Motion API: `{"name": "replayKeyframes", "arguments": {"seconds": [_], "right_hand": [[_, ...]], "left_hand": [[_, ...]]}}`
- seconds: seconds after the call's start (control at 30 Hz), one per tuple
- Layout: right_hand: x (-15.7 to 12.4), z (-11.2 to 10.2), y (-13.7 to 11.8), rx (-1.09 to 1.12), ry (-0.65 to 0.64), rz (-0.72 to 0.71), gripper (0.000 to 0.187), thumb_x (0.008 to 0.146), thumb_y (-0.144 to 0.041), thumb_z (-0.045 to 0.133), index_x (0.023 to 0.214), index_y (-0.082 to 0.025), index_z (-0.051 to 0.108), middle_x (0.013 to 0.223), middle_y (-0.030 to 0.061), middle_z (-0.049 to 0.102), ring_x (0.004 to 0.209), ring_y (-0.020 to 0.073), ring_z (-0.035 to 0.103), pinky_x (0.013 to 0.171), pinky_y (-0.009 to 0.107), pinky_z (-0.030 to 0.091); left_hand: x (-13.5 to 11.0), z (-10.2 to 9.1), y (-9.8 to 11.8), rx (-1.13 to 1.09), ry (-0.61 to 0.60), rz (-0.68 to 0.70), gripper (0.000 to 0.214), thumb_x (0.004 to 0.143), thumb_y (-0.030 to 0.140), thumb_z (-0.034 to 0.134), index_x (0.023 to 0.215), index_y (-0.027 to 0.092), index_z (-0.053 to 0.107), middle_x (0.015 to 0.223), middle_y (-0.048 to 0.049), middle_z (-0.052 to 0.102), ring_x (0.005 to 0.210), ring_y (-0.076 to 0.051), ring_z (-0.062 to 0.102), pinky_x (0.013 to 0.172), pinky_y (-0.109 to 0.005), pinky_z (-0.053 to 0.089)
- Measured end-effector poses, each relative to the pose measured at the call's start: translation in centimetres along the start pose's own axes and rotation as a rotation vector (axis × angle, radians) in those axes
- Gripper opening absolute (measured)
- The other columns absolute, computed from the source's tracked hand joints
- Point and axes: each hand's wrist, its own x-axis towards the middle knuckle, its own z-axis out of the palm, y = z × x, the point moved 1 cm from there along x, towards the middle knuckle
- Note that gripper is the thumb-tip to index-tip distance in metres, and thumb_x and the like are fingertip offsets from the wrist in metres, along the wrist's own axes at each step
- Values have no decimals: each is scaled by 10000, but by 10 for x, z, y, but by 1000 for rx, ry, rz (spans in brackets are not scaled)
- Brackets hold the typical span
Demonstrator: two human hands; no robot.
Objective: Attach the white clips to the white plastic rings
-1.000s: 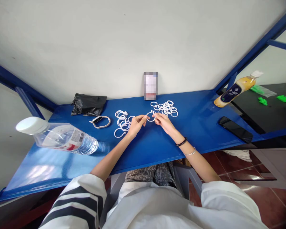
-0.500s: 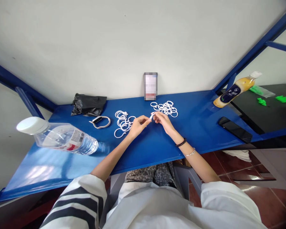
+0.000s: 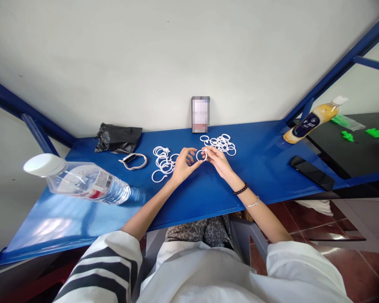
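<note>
Over the middle of the blue table [image 3: 265,168], my left hand [image 3: 183,164] and my right hand [image 3: 217,162] meet on one white plastic ring [image 3: 201,155]. Both pinch it with their fingertips, each from its own side. A loose pile of white rings [image 3: 221,143] lies just behind my right hand. Left of my left hand, a second bunch of white rings [image 3: 163,162] rests on the table. My right wrist carries a dark bead bracelet and a thin silver bangle.
A watch with a pale strap [image 3: 133,160] and a black plastic bag [image 3: 117,138] lie at the back left. A water bottle [image 3: 78,181] stands near left. A phone [image 3: 200,114] leans on the wall. A dark phone [image 3: 312,171] and a juice bottle [image 3: 312,119] are at right.
The ring between my fingers was turned edge-on half a second ago and now shows its round face again. Both hands stayed in the same spot; my left fingers shifted their hold.
</note>
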Motion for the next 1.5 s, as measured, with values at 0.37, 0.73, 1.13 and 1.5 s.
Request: {"name": "replayKeyframes", "arguments": {"seconds": [0.37, 0.73, 1.13, 1.5], "right_hand": [[1, -1, 2, 176, -70, 31, 241, 744, -431, 745, 903, -255, 701, 902, -4, 655, 837, 116, 584, 753, 237, 465], [1, -3, 0, 153, -58, 51, 282, 728, -444, 739, 940, -263, 696, 925, 11, 664, 838, 136, 589, 754, 256, 474], [0, -3, 1, 105, -71, 41, 285, 729, -398, 747, 977, -261, 712, 971, 20, 713, 867, 137, 621, 757, 250, 464], [-3, 1, -3, 34, -42, -16, 278, 733, -383, 746, 969, -240, 709, 953, 32, 712, 883, 150, 631, 777, 269, 469]], "left_hand": [[-3, 3, -3, 131, -41, 73, 431, 782, 349, 737, 1145, 184, 575, 972, -39, 602, 652, -95, 534, 611, -226, 478], [-3, 0, 3, 145, -1, 151, 392, 822, 363, 693, 1150, 186, 574, 937, -41, 610, 634, -101, 527, 624, -238, 473], [-3, -1, 2, 189, 23, 162, 468, 853, 377, 652, 1259, 191, 512, 970, -51, 606, 643, -103, 530, 635, -240, 479], [-3, 0, 1, 215, 46, 153, 455, 835, 344, 669, 1242, 201, 525, 980, -50, 609, 669, -110, 537, 611, -229, 473]]}}
